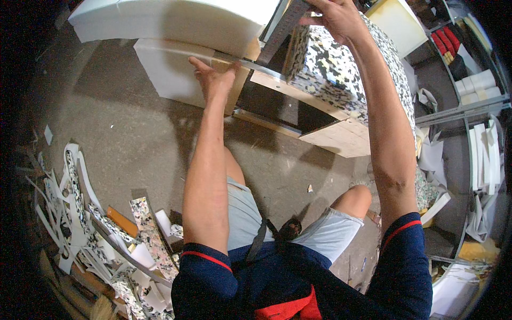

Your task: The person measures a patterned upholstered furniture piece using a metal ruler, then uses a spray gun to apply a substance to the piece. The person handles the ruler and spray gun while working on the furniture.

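My left hand (pixel 216 78) lies against the front rail of a wooden seat frame (pixel 296 91), its thumb and one outer finger spread and the others partly hidden. Beside that thumb, a narrow light strip (pixel 264 70) runs along the rail's top edge. From there a flat dark strip (pixel 278 36) with fine marks rises across the frame's opening; whether the two strips are one piece, I cannot tell. At the top of the picture, my right hand (pixel 336 18) has its fingers on the dark strip's upper end, partly cut off. White padding (pixel 176 60) covers the frame's left part.
A speckled rebonded foam block (pixel 332 64) sits on the frame's right side. Foam offcuts (pixel 140 240) and trimmings pile up on the concrete floor (pixel 132 140) at left. Metal shelving (pixel 460 110) with white rolls (pixel 478 86) stands at right.
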The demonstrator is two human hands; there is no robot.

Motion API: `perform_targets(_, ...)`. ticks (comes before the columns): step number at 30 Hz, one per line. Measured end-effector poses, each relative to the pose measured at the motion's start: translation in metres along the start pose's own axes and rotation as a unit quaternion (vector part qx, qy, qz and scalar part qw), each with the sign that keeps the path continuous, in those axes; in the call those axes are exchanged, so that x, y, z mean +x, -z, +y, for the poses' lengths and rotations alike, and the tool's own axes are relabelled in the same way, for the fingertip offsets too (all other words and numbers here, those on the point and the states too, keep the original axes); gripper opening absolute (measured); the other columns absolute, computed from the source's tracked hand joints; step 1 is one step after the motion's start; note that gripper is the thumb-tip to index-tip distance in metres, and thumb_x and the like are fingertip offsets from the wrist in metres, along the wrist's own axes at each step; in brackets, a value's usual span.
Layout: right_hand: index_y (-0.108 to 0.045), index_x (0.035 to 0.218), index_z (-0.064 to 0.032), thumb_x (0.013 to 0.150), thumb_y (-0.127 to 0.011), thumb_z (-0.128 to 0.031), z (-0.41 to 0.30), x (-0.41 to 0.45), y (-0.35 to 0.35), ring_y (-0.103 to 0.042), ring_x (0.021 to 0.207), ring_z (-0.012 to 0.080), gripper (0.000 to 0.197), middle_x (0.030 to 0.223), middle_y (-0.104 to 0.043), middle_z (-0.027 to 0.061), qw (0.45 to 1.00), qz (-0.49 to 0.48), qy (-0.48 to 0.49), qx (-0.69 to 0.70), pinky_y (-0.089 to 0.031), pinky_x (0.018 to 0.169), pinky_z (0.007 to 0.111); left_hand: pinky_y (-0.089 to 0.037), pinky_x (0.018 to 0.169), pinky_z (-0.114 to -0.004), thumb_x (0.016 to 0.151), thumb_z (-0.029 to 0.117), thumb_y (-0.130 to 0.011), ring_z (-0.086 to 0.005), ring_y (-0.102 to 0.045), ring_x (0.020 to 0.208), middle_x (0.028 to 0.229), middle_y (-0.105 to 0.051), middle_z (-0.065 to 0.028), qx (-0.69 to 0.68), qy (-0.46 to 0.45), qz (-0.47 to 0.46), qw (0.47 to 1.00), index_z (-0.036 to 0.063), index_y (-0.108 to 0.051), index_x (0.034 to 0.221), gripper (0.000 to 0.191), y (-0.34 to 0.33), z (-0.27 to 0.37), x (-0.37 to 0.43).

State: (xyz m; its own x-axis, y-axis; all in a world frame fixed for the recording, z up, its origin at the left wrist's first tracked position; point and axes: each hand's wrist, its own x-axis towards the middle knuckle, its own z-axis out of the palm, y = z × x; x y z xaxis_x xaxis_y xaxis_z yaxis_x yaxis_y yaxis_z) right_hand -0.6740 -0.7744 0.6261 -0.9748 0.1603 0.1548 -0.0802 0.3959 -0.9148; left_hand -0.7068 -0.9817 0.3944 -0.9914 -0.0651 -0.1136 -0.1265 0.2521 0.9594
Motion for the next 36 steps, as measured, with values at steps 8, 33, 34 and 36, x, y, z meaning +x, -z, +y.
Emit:
perform_targets(8,-0.073,0.096,-0.0036,0.101,-0.063,-0.023,-0.018,0.002,0.002,-0.067,0.067,0.0126,0.022,0.083,-0.073,0.0042,0.996,-0.009,0.083,-0.044,-0.057,0.06,0.028,-0.025,0.125,-0.047,0.073,0.042,-0.09,-0.0498,-0.018,0.152,0.158,-0.015,-0.0439,0.009,0.012,0.002,1.0,-0.0009,0.014,0.158,0.142,-0.005,-0.005,0.007)
perform_targets(33,-0.072,0.094,-0.0079,0.1,-0.066,-0.023,0.036,0.0,-0.025,-0.062,0.068,0.0069,0.017,0.081,-0.069,-0.0025,1.0,-0.024,0.012,0.012,-0.054,0.061,0.025,-0.023,0.125,-0.048,0.073,0.038,-0.091,-0.0521,-0.023,0.149,0.156,-0.017,-0.0449,-0.019,-0.034,0.014,0.999,-0.0058,0.011,0.158,0.139,-0.006,-0.012,0.006)
perform_targets(34,-0.072,0.094,-0.0079,0.1,-0.066,-0.022,0.037,0.0,-0.025,-0.062,0.068,0.0069,0.016,0.081,-0.069,-0.0025,1.0,-0.023,0.01,0.015,-0.054,0.061,0.025,-0.024,0.125,-0.049,0.073,0.038,-0.091,-0.052,-0.024,0.148,0.156,-0.018,-0.0449,-0.022,-0.045,0.021,0.999,-0.0062,0.01,0.157,0.139,-0.006,-0.012,0.005)
perform_targets(36,-0.072,0.093,-0.008,0.1,-0.067,-0.022,0.038,0.001,-0.024,-0.063,0.068,0.0068,0.016,0.081,-0.07,-0.0024,0.999,-0.035,0.015,0.021,-0.054,0.061,0.025,-0.024,0.125,-0.048,0.073,0.037,-0.091,-0.0513,-0.025,0.148,0.156,-0.018,-0.0446,-0.015,-0.059,0.027,0.998,-0.0057,0.01,0.158,0.139,-0.005,-0.012,0.005)
